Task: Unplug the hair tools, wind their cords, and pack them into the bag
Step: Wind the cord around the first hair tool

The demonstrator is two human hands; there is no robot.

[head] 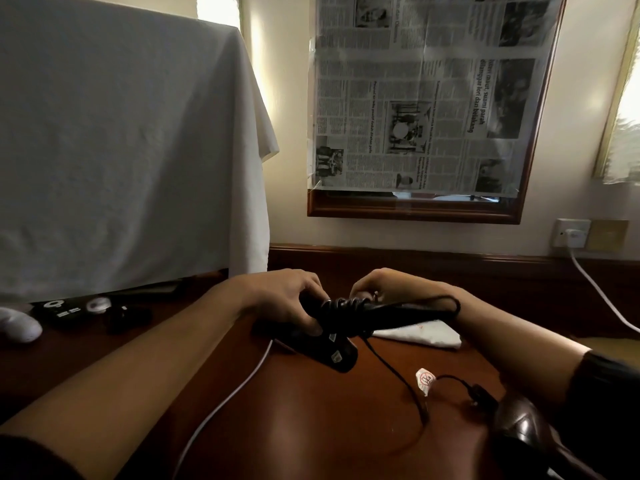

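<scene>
Winding now: left hand (294, 299) gripping hair tool (332, 337), right hand (377, 285) fingers pinching cord (349, 304) mid-frame; next, gathering remaining slack.

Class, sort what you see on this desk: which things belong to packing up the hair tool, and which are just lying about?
Job in hand:
- black hair tool, gripped by the left hand
- its thin black cord, coiled round the tool, pinched by the right hand
- black plug with white warning tag

Lying about:
- white folded cloth
- white cable
- newspaper-covered mirror
- white draped sheet
</scene>
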